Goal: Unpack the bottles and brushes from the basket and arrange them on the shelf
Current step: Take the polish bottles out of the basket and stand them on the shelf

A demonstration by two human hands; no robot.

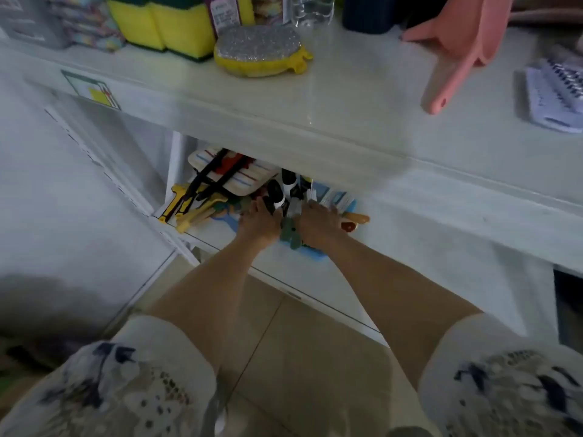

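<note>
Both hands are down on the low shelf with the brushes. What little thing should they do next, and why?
Probably nudge the grey-green brush back onto the lower shelf. It lies between the left hand and right hand, and its handle sticks out past the shelf's front edge while the other brushes sit further in.

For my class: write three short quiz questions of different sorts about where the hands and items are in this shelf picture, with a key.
1. True or false: both hands reach into the lower shelf.
2. Which item lies on the upper shelf? A) pink dustpan B) kettle C) shoe
3. Fill in: the glittery scrubber's base is ____ in colour.

Key: 1 true; 2 A; 3 yellow. The left hand and right hand rest among brushes there.
</note>
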